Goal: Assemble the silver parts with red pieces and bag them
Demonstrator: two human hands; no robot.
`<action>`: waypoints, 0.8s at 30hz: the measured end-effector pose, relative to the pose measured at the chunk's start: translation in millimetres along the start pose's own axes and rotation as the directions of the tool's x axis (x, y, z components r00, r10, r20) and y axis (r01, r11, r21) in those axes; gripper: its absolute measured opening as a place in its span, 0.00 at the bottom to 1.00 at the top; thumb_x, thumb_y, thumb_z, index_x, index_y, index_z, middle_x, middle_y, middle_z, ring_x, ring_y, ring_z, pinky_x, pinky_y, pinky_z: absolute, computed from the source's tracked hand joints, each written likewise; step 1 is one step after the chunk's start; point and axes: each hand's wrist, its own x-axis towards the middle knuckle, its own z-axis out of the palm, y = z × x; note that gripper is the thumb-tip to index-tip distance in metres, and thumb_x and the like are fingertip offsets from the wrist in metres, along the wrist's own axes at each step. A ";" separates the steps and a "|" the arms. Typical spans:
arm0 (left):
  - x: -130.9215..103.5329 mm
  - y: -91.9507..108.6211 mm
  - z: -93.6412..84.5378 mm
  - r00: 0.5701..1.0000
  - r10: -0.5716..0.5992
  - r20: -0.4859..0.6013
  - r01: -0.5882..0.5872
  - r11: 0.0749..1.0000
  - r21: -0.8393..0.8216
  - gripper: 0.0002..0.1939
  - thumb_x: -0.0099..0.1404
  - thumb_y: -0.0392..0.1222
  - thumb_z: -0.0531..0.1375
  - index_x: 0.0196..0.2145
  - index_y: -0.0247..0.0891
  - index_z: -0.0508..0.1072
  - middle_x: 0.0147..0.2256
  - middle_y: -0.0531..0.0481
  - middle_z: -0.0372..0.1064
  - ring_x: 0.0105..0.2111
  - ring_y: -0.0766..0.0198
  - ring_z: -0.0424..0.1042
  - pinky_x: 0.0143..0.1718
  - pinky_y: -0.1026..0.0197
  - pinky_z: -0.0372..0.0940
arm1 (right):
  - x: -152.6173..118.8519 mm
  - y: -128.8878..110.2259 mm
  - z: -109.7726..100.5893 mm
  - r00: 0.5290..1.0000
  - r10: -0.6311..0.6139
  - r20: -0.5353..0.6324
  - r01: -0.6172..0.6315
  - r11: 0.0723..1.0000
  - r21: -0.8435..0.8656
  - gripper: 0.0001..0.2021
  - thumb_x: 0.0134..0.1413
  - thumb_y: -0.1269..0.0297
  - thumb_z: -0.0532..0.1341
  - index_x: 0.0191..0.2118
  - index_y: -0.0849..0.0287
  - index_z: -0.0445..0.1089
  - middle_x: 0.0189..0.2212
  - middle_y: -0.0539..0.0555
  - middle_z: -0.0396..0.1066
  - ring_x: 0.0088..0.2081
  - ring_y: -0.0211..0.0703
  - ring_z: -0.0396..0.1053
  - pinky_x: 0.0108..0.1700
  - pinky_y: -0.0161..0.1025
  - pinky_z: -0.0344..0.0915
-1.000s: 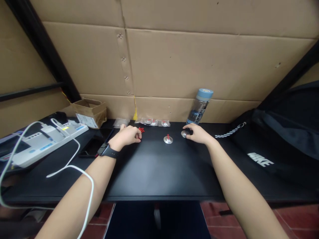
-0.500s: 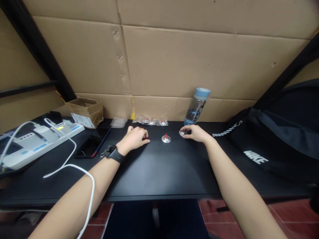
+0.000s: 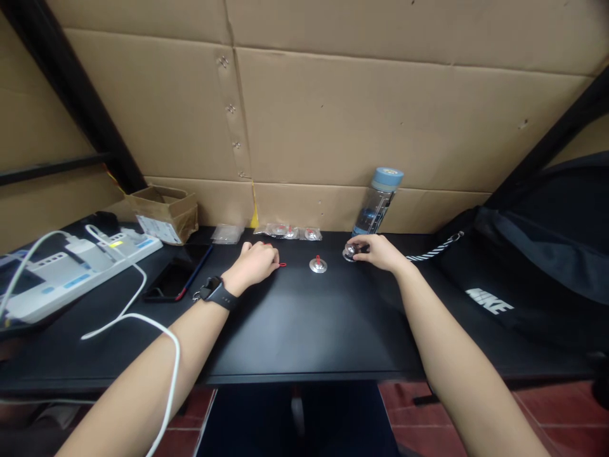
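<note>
My left hand (image 3: pixel 257 261), with a dark watch (image 3: pixel 219 293) on its wrist, has its fingertips closed on a small red loop (image 3: pixel 282 264) that pokes out past them. To its right a silver finger cymbal (image 3: pixel 318 266), a domed metal disc with a red loop standing at its centre, lies on the black table. My right hand (image 3: pixel 373 251) grips a second silver finger cymbal (image 3: pixel 350 252) between thumb and fingers, low over the tabletop; part of that disc is covered by the fingers.
Clear plastic packets (image 3: pixel 288 232) with more silver discs and red loops lie along the cardboard wall (image 3: pixel 323 127). A water bottle (image 3: pixel 375 203) stands behind my right hand. Left are a cardboard box (image 3: pixel 166 212), phone (image 3: pixel 178 273), power strip (image 3: pixel 61 279) and white cable (image 3: pixel 174 355); right, a black bag (image 3: pixel 528 266).
My right hand has tipped its finger cymbal up a little, showing more of the dome. The red loop now sticks out to the right of my left fingertips. The middle cymbal stays put.
</note>
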 end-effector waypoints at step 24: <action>-6.9 62.8 -17.0 0.913 -0.017 -0.409 -0.149 0.916 -0.372 0.09 0.72 0.48 0.59 0.40 0.44 0.78 0.45 0.50 0.79 0.49 0.55 0.73 0.51 0.53 0.56 | -3.7 -99.1 71.1 0.988 -0.132 -0.078 0.142 0.602 0.785 0.30 0.45 0.64 0.74 0.56 0.52 0.71 0.56 0.59 0.72 0.52 0.48 0.73 0.54 0.50 0.73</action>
